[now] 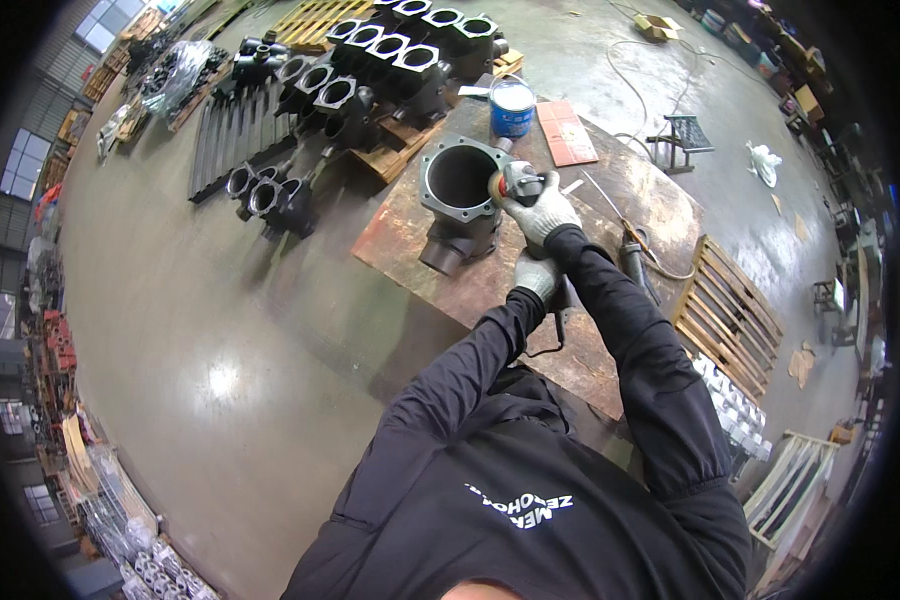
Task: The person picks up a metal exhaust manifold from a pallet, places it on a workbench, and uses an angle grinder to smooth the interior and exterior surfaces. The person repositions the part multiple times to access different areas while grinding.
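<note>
A dark cast-metal housing (pixel 459 200) with a wide round bore stands upright on a rusty steel worktable (pixel 410 250). A grey angle grinder (pixel 518 183) has its disc against the right rim of the bore. My right hand (pixel 543 212), in a grey work glove, grips the grinder's head. Nearer to me, my left hand (pixel 537 275), also gloved, holds the grinder's rear body, whose cable hangs off the table edge. Both arms are in black sleeves.
A blue-sided paint can (pixel 512 107) and a reddish sheet (pixel 566 132) lie at the table's far end. Another tool with a hose (pixel 634 258) rests on the right. Rows of similar dark castings (pixel 370 70) stand on pallets beyond. A wooden pallet (pixel 727 312) lies to the right.
</note>
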Available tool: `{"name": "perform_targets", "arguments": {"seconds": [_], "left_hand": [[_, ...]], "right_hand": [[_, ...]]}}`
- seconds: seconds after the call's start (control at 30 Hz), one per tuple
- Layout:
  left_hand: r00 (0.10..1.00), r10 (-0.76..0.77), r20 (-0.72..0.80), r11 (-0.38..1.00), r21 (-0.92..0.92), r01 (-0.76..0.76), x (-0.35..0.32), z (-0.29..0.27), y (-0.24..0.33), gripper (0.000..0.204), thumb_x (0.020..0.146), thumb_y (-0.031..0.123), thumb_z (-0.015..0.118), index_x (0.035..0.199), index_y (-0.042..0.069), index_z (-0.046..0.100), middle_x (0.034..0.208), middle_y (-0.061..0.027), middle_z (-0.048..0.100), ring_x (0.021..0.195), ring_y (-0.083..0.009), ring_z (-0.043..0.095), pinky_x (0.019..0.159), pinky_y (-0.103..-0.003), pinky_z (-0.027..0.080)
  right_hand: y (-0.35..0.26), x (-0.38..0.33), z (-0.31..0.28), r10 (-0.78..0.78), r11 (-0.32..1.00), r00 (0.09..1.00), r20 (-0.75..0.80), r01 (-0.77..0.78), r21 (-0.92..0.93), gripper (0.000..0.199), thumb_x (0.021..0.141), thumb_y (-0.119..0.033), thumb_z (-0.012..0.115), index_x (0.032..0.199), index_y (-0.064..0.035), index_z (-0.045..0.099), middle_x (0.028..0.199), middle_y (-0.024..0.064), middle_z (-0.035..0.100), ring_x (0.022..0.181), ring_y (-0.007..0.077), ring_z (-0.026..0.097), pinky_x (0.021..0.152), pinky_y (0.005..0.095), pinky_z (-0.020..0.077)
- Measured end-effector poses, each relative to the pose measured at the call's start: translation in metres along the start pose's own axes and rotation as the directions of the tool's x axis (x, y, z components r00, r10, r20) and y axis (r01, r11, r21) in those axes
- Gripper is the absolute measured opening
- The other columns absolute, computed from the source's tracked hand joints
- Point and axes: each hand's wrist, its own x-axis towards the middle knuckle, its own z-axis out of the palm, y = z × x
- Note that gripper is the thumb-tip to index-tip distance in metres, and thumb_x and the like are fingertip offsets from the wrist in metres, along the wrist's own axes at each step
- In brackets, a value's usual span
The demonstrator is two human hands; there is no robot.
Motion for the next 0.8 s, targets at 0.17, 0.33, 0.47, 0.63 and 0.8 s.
{"name": "perform_targets", "arguments": {"seconds": [0.17,0.33,0.47,0.63,0.8], "left_hand": [[0.986,0.150,-0.069,0.967,-0.195,-0.161,-0.011,-0.037,-0.045,0.041,0.104,0.029,0.041,0.134,0.004,0.054,0.131,-0.0193,0.062,0.121,-0.0318,0.059,0.107,-0.045,0.045],[0.970,0.221,0.098,0.938,-0.293,-0.184,-0.004,-0.071,-0.058,0.052,0.104,0.038,0.034,0.142,0.004,0.046,0.148,-0.0221,0.047,0.138,-0.0352,0.044,0.116,-0.048,0.033],[0.985,0.144,-0.089,0.977,0.171,-0.128,0.007,-0.049,-0.038,0.038,0.103,0.027,0.052,0.134,0.005,0.053,0.125,-0.0162,0.065,0.112,-0.0291,0.064,0.096,-0.042,0.051],[0.974,0.008,0.225,0.987,0.153,-0.044,0.033,-0.031,0.005,0.042,0.104,0.033,0.038,0.135,0.009,0.053,0.138,-0.0093,0.059,0.126,-0.0247,0.055,0.107,-0.036,0.043],[0.996,0.077,0.050,0.975,0.207,-0.086,-0.017,-0.045,-0.001,0.043,0.084,0.016,0.077,0.119,-0.001,0.058,0.110,-0.0098,0.071,0.098,-0.0205,0.067,0.086,-0.036,0.054]], "right_hand": [[-0.011,-0.028,0.017,-0.052,0.999,0.980,0.190,0.051,0.010,0.096,0.079,-0.058,0.074,0.146,-0.0043,0.031,0.117,0.0283,0.068,0.109,0.0422,0.068,0.095,0.0454,0.0539],[-0.024,-0.037,0.026,-0.110,0.994,0.963,0.245,0.107,0.029,0.098,0.080,-0.058,0.073,0.150,-0.0073,0.027,0.118,0.0288,0.068,0.109,0.0422,0.068,0.095,0.0454,0.0537],[-0.014,-0.018,0.017,-0.072,0.997,0.985,0.158,0.068,0.032,0.100,0.079,-0.058,0.073,0.148,-0.0008,0.027,0.118,0.0294,0.068,0.110,0.0422,0.068,0.096,0.0443,0.0532],[-0.011,0.017,0.014,-0.042,0.997,0.999,-0.022,0.043,0.056,0.098,0.077,-0.062,0.076,0.138,0.0006,0.034,0.118,0.0299,0.067,0.110,0.0434,0.068,0.093,0.0475,0.0539],[-0.019,-0.025,0.032,0.053,0.999,0.997,-0.049,-0.053,0.011,0.096,0.077,-0.060,0.078,0.141,-0.0036,0.033,0.116,0.0309,0.068,0.110,0.0447,0.067,0.093,0.0472,0.0539]]}}
